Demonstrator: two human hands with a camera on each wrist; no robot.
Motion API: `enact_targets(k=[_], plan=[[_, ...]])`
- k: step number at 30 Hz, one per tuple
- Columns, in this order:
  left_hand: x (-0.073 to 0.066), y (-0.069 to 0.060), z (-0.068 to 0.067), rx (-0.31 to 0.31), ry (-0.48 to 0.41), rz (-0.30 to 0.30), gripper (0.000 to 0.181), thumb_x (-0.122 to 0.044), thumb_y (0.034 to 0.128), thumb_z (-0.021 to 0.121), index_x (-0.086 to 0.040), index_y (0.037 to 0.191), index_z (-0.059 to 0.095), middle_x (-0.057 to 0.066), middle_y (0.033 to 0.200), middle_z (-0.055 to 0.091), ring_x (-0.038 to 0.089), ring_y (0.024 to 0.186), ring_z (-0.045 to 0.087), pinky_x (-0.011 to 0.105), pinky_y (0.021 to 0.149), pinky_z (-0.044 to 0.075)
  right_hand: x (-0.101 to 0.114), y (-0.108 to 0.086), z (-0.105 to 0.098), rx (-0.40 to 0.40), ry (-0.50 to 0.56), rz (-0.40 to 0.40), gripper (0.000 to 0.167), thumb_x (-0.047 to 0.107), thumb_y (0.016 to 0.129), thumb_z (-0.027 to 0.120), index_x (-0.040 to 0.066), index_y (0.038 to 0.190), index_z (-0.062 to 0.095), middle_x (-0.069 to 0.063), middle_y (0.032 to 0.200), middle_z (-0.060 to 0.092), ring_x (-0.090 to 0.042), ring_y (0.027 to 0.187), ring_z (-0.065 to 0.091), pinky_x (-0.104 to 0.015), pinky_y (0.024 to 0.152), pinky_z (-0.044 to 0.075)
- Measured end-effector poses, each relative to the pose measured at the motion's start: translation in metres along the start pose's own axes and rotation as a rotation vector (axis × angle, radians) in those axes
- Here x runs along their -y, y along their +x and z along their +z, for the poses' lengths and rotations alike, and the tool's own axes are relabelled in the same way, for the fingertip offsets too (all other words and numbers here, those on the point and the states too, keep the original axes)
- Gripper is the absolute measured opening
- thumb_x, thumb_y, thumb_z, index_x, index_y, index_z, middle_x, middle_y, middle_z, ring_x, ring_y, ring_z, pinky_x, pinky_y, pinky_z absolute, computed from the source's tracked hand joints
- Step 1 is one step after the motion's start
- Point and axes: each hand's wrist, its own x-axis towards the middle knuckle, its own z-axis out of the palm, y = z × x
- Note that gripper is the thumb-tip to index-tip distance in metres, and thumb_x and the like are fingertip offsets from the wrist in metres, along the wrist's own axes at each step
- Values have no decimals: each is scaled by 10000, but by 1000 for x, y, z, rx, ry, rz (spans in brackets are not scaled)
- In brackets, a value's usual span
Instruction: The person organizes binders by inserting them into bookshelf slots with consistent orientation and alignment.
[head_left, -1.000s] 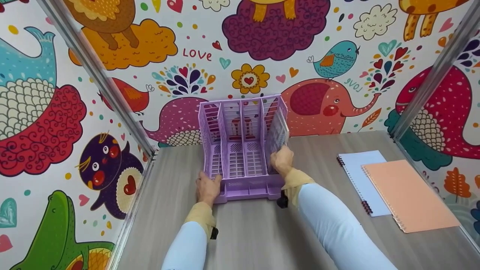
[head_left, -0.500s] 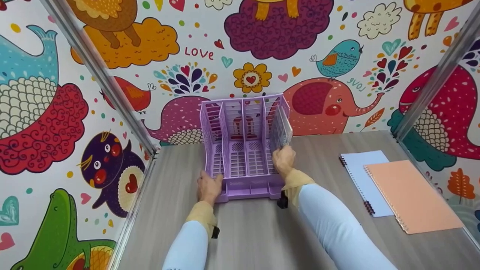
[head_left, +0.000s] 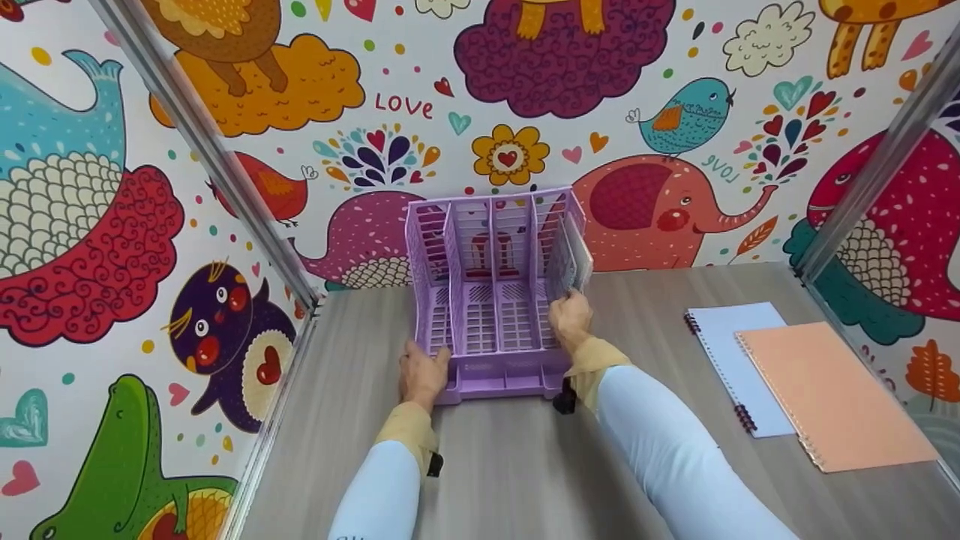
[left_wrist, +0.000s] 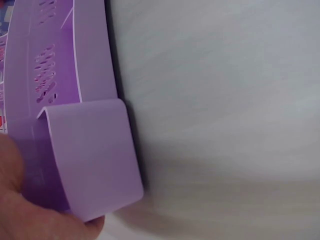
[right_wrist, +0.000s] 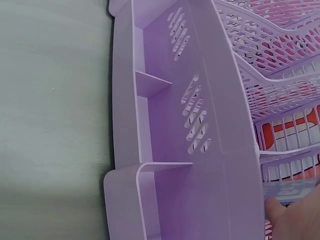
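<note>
A purple plastic file organizer (head_left: 474,366) with upright lattice dividers stands against the back wall. Its front left corner is held by my left hand (head_left: 424,376); the left wrist view has the thumb inside the front compartment wall and a finger outside the corner (left_wrist: 97,155). In the rightmost slot, a thin book with a grey-blue patterned cover (head_left: 574,255) leans against the side. My right hand (head_left: 571,319) pinches its lower front edge. The right wrist view has just a strip of the book (right_wrist: 290,189) beside the hand (right_wrist: 301,216); the rest is hidden.
On the table's right lie a light blue spiral notebook (head_left: 724,352) and, partly over it, a peach spiral notebook (head_left: 836,397). A brightly printed wall (head_left: 570,135) rises right behind the organizer. Metal posts (head_left: 277,255) edge the side panels.
The book's lower part beside the right hand no longer shows, and more of the slot's lattice floor is visible. The left hand keeps its place on the organizer. The head view has shifted slightly.
</note>
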Motion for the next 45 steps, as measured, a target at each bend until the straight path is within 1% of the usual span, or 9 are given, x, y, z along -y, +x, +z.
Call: enact_targets(k=[4,9,10,17,21,25,31,39,45], plan=[[0,-2,3,-9,28,16,741,-371,1032,659,62,1581,414,415,1481,576,612,1376,614,638,1195,518,-1,2,-4,41,3,39,524,225,1049,461,76,1488,703,-222,1490,732,-481,1409,681,-589,1186,562],[-1,-3,3,-5,37,13,750,-393,1049,646,57,1597,400,410,1500,569,601,1388,613,631,1208,511,-2,3,-3,38,19,54,493,254,1064,478,39,1445,707,-239,1471,735,-492,1398,682,-596,1187,555],[-4,-5,0,9,25,-4,755,-373,1058,645,64,1615,383,414,1531,550,596,1421,597,640,1238,487,-2,2,-1,31,23,49,486,257,1064,488,23,1430,705,-249,1460,737,-499,1390,684,-598,1186,554],[-2,-2,2,34,39,-4,791,-393,1073,642,63,1647,344,419,1562,526,585,1444,586,640,1249,480,-1,-8,4,-34,60,42,469,228,1005,581,-23,1384,697,-272,1414,749,-505,1374,691,-584,1206,544],[-3,-3,0,45,32,-10,836,-397,1070,640,65,1682,308,419,1604,496,583,1478,563,637,1274,460,-3,-11,4,-34,76,46,514,216,972,620,-1,1434,677,-251,1439,746,-480,1392,689,-566,1223,539],[-3,-2,0,29,31,-3,793,-389,1042,643,62,1629,360,425,1554,530,598,1431,592,648,1233,490,-6,-9,3,-27,89,29,557,206,922,648,11,1444,665,-249,1426,752,-475,1383,698,-558,1218,546],[-3,-1,4,2,33,12,719,-370,1014,656,61,1542,426,427,1470,583,607,1366,630,660,1174,523,-11,-3,-5,14,61,29,595,259,884,687,36,1436,675,-220,1383,771,-459,1338,722,-555,1192,564],[-5,-4,0,26,25,0,754,-379,1044,638,59,1603,385,422,1509,560,590,1392,619,648,1204,508,-22,7,-19,88,51,20,641,412,863,759,120,1432,718,-142,1368,798,-389,1303,744,-525,1165,579],[-4,-3,-2,64,39,-26,798,-396,1079,609,48,1670,307,418,1585,500,579,1460,575,643,1257,470,-29,9,-27,112,79,-10,648,365,823,785,144,1430,737,-103,1338,820,-339,1296,754,-487,1141,591]])
